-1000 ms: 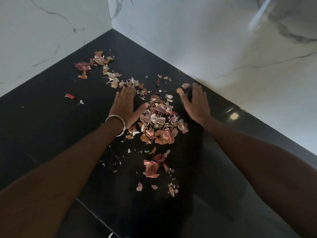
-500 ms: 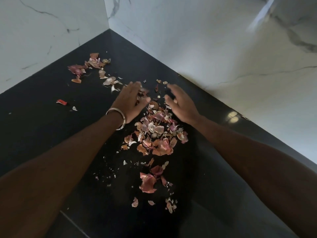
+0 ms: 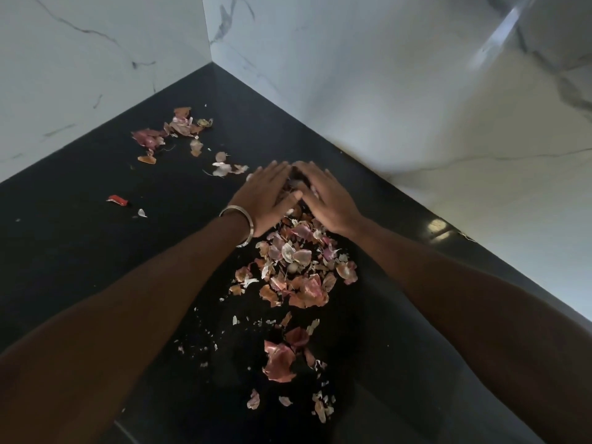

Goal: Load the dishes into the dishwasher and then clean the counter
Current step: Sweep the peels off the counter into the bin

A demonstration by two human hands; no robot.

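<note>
The likeliest slip is that the light, dry onion and garlic peels (image 3: pixel 290 270) scatter instead of gathering: they are thin flakes on a glossy black desk (image 3: pixel 80 251), so a quick sweep or a loose scoop would probably push them out past the palms or let them flutter down between the fingers, and the fine crumbs nearer the person than the wrists look too small to be caught by bare hands at all. A second risk is leaving stragglers, since a separate cluster of peels (image 3: pixel 173 129) lies well beyond and to the left of the left hand (image 3: pixel 266 195), and a small red scrap (image 3: pixel 118 200) sits further to its left, apart from the main heap. The left hand, with a metal bangle (image 3: pixel 242 224) on its wrist, and the right hand (image 3: pixel 326 200) are brought together, fingertips meeting, fingers fairly straight and laid over the far end of the pile like a tent; they press on and cup the peels rather than clench them. Whether any peels are actually lifted underneath cannot be told.
</note>
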